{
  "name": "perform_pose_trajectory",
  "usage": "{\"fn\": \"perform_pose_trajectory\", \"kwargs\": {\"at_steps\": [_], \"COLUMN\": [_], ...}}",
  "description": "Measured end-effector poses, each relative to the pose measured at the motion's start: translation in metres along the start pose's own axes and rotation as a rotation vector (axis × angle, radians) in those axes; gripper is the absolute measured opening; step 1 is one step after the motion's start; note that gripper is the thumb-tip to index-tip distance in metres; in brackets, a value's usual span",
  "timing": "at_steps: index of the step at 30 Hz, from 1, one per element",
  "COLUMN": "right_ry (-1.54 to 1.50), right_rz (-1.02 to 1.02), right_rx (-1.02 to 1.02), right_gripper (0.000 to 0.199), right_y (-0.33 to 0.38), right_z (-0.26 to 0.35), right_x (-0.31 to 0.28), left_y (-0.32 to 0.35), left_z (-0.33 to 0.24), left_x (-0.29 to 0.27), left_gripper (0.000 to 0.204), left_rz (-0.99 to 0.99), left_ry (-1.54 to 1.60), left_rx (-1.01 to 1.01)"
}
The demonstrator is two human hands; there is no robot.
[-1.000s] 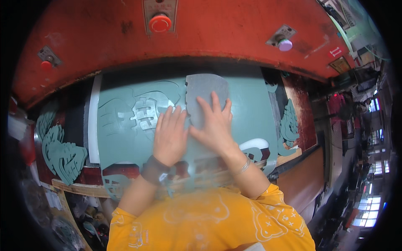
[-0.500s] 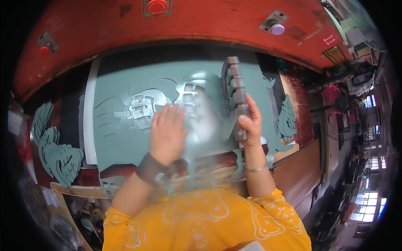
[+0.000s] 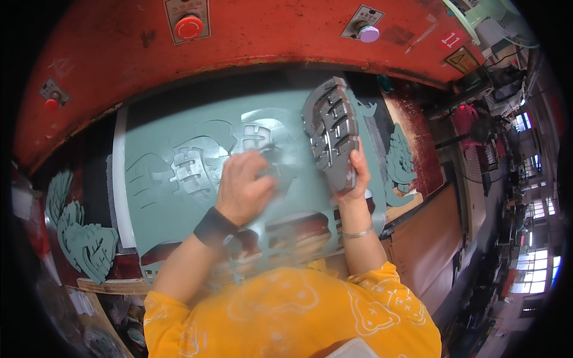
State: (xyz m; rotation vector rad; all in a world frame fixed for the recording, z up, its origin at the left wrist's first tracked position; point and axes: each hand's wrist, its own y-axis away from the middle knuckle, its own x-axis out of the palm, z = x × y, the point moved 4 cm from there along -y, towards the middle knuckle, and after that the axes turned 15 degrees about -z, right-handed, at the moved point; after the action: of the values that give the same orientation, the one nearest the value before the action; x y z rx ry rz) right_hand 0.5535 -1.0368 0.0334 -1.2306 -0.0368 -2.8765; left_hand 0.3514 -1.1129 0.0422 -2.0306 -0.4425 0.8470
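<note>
In my right hand (image 3: 357, 173) is a metal cutting die (image 3: 334, 131), gripped by its lower end. It is tilted up so that its slotted, shoe-upper-shaped face shows. My left hand (image 3: 246, 186) is over the middle of a green sheet (image 3: 152, 209). Its fingers are curled and partly blurred; whatever they hold, if anything, cannot be made out. Just beyond them lies a cut shape with slots (image 3: 256, 136). Another slotted cut piece (image 3: 194, 170) sits to their left. Fainter cut outlines run across the sheet's left part, and its near edge has open cutouts.
A red machine body (image 3: 268, 36) spans the far side, with a red push button (image 3: 188, 27) and a pale purple knob (image 3: 368, 34). Stacked green cut pieces lie at the left (image 3: 89, 244) and right (image 3: 401, 158). Brown board (image 3: 427, 238) stands at the near right.
The die has turned from edge-on to show its slotted face. My left hand's fingers went from stretched flat on the sheet to curled. The view has shifted slightly.
</note>
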Motion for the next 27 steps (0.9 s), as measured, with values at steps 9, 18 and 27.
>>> {"fn": "perform_pose_trajectory", "kwargs": {"at_steps": [9, 18, 27], "right_ry": [1.014, 1.783, 1.396], "right_rz": [0.027, 0.147, -0.117], "right_rx": [-0.462, -0.712, -0.785], "right_gripper": [0.057, 0.049, 0.062], "right_y": [-0.021, -0.012, -0.031], "right_z": [0.044, 0.015, 0.058], "right_x": [-0.011, 0.003, -0.028], "left_y": [0.009, 0.009, 0.025], "left_z": [0.005, 0.006, -0.01], "left_x": [0.012, 0.009, -0.036], "left_gripper": [0.043, 0.044, 0.023], "left_rz": [0.449, 0.466, 0.354], "left_ry": [0.109, 0.143, 0.265], "left_rx": [-0.103, -0.123, -0.622]}}
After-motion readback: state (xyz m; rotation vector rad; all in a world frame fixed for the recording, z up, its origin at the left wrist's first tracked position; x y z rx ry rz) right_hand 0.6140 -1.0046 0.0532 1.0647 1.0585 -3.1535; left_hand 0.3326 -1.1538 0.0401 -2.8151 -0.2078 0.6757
